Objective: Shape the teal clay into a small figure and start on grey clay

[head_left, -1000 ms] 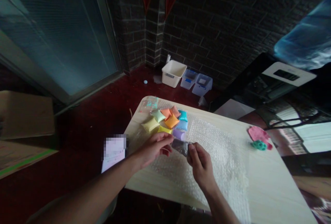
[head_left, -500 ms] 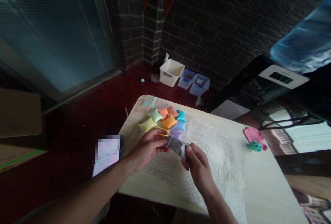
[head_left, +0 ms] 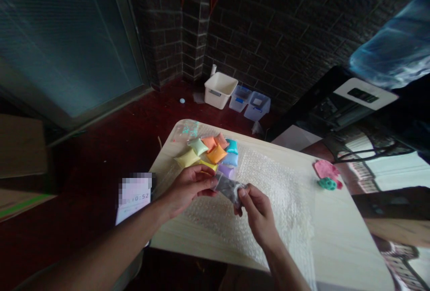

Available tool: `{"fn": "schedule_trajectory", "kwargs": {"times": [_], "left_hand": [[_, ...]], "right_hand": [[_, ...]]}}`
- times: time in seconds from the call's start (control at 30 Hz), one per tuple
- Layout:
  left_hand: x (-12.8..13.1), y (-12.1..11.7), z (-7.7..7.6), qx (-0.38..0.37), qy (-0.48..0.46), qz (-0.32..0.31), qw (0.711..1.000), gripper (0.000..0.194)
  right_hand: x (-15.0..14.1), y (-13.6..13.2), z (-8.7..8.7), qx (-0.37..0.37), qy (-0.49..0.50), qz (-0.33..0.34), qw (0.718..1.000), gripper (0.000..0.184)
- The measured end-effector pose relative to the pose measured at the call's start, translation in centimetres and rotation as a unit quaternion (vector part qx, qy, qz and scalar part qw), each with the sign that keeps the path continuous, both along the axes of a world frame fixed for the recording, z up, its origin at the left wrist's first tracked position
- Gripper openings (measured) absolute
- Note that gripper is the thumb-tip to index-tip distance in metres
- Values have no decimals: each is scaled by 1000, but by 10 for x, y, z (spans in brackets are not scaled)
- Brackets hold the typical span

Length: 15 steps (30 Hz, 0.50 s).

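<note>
Between my hands is a small clear plastic packet with dark grey contents point(head_left: 227, 187), held above the bubble wrap. My left hand point(head_left: 191, 185) pinches its left end, and my right hand point(head_left: 257, 208) grips its crumpled right end. Just beyond my fingers lie several pillow-shaped packets of coloured clay: a pale yellow packet point(head_left: 187, 158), a mint green packet point(head_left: 198, 146), an orange packet point(head_left: 217, 153), a blue packet point(head_left: 231, 159) and a purple packet point(head_left: 226, 171). A bright yellow packet point(head_left: 208, 165) is partly hidden behind my left fingers.
Bubble wrap point(head_left: 278, 206) covers much of the pale wooden table point(head_left: 346, 228). Pink clay point(head_left: 325, 169) and a green clay piece point(head_left: 327, 184) lie at the right. A phone point(head_left: 134, 197) is by the left edge. A white basket point(head_left: 220, 91) and clear bins point(head_left: 257, 107) stand on the floor.
The view has shifted slightly, so the table and packets sit a little further left and up. Both hands keep hold of the grey packet, with little change in grip.
</note>
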<state>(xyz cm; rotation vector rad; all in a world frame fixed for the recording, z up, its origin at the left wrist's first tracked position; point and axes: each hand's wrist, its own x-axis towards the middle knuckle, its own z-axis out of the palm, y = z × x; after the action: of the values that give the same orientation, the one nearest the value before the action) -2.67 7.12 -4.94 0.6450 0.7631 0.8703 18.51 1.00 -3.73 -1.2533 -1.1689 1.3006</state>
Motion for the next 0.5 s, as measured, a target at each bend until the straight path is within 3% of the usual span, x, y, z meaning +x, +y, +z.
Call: {"fn": "schedule_trajectory", "kwargs": {"times": [0.17, 0.33, 0.5], "left_hand": [[-1, 3, 1, -16, -27, 5, 999, 38], [4, -1, 1, -48, -70, 24, 996, 44], [18, -16, 1, 41, -39, -93, 994, 37]], "right_hand": [[0, -2, 4, -39, 12, 77, 996, 49], [-2, -2, 5, -34, -7, 67, 997, 48], [-8, -3, -1, 37, -151, 52, 987, 50]]}}
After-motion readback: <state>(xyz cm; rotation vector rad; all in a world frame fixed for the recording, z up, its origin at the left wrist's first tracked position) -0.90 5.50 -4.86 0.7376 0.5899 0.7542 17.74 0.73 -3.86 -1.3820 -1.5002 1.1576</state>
